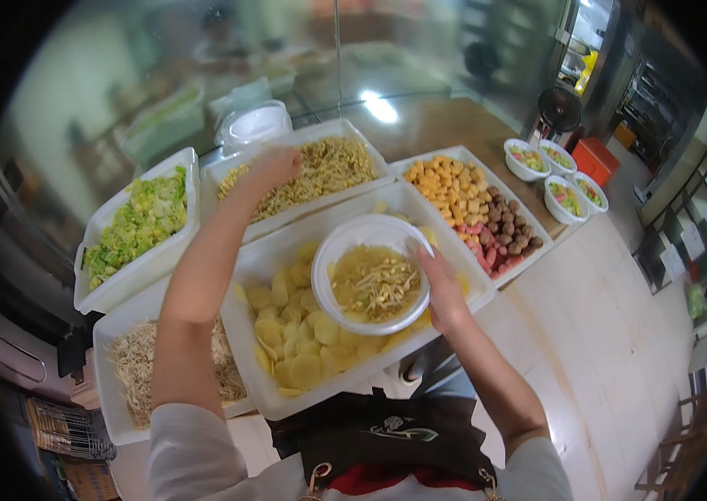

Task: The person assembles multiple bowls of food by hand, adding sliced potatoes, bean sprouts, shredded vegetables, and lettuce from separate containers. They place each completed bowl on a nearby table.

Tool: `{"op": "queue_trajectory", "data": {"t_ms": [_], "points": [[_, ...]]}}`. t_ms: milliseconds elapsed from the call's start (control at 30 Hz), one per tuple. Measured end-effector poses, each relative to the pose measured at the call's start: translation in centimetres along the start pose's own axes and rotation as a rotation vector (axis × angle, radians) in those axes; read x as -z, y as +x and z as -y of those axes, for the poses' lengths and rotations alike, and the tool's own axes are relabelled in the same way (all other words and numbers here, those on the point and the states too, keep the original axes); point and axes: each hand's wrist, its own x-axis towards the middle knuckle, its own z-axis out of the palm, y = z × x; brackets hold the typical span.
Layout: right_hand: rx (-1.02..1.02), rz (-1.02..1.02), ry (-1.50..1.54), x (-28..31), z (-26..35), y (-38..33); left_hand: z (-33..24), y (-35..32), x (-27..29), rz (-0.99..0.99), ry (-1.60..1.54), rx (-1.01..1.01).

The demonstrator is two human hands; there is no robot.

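My right hand [445,288] grips the rim of a round white plastic bowl [326,305], thumb on the edge. Inside the bowl lie bean sprouts [387,288] over pale yellow pieces. It is held above a white tub [266,401] of sliced potatoes [303,338]. Farther off, my left hand [280,167] is down in a white tub [355,129] heaped with bean sprouts [332,167]. Its fingers curl into the sprouts, and their tips are hidden.
Chopped lettuce [140,221] fills a tub at left; pale shreds [153,367] fill another below. At right, a tray holds yellow cubes [445,188], brown balls [508,221] and pink pieces [487,250]. Several filled bowls [566,200] stand beyond. Stacked white lids or bowls [257,125] sit behind.
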Motion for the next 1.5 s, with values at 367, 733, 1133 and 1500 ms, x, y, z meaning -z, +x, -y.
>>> {"op": "queue_trajectory", "data": {"t_ms": [367,733,1133,1500], "points": [[0.007,-0.045,0.0,1.0,1.1,-1.5,0.4,-1.6,0.9,0.103,-0.556,0.068],[0.006,-0.01,-0.051,-0.5,-3.7,-0.6,-12.8,-15.6,3.0,0.108,-0.446,-0.656],[-0.013,-0.059,0.028,-3.5,-4.6,-2.8,11.1,-37.9,6.4,0.295,-0.261,0.171],[-0.075,-0.051,0.026,-4.0,-4.7,-4.4,4.9,-46.9,7.0,0.102,-0.543,0.619]]}}
